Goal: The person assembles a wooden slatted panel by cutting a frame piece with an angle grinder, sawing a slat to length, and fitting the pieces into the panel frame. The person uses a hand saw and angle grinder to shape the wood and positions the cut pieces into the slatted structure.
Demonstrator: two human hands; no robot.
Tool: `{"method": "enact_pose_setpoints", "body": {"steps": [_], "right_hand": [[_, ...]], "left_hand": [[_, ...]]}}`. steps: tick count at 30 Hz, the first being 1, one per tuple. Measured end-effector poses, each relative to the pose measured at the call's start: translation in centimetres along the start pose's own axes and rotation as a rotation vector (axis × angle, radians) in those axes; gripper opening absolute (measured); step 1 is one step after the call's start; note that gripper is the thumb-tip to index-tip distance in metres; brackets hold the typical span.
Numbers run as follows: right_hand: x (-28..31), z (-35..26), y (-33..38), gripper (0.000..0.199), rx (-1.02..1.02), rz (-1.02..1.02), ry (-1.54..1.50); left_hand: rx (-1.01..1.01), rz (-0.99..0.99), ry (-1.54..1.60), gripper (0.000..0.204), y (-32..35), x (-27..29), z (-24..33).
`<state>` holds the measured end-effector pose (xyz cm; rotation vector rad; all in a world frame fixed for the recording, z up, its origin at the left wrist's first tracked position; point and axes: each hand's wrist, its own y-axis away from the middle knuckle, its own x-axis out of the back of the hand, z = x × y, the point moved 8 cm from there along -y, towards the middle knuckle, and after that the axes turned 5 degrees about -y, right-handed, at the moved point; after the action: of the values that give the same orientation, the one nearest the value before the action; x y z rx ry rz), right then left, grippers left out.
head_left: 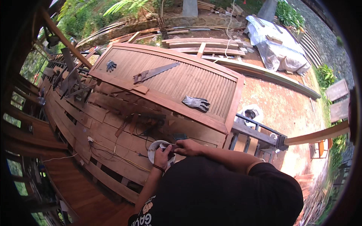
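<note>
My left hand (162, 158) is closed on a small whitish thing (164, 145), too small to name. It is held over a round white bucket (151, 151). From the right, my right hand (188, 147) meets it, fingers closed and pinched near the same thing; what sits between its fingertips is hidden. Beyond the hands lies a large wooden louvered panel (124, 62). On it rest a handsaw (154, 72), a grey work glove (196, 102) at the near right, a dark glove (111, 66) at the far left and a small wood block (140, 89).
Cords (120, 159) trail over the plank platform (102, 135) at left, which has gaps between boards. A dark power tool (149, 121) lies under the panel's near edge. Stacked lumber (205, 47) and a tarp-covered pile (277, 45) stand beyond; a white sack (250, 113) sits at right.
</note>
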<state>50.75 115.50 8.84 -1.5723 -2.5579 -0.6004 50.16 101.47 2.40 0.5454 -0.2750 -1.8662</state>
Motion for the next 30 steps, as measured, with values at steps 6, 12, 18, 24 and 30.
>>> {"method": "enact_pose_setpoints", "body": {"steps": [6, 12, 18, 24, 30], "right_hand": [[7.1, 12.2, 11.5, 0.036, -0.306, 0.489, -0.111], [7.3, 28.6, 33.4, 0.029, -0.862, 1.190, -0.276], [2.4, 29.0, 40.8, 0.031, -0.991, 1.399, -0.249], [-4.8, 27.3, 41.1, 0.036, -1.148, 1.350, -0.298], [-12.7, 27.5, 47.8, 0.040, -1.329, 1.398, -0.291]], "left_hand": [[0.339, -0.193, -0.163, 0.014, -3.5, -7.2, -4.8], [0.526, -0.094, -0.583, 0.019, -7.0, -0.4, -12.7], [0.659, -0.106, -0.990, 0.016, -8.0, 5.3, -14.8], [0.588, -0.227, -1.019, 0.016, -12.0, 2.6, -15.5], [0.508, -0.195, -0.927, 0.016, -13.5, -2.3, -14.0]]}}
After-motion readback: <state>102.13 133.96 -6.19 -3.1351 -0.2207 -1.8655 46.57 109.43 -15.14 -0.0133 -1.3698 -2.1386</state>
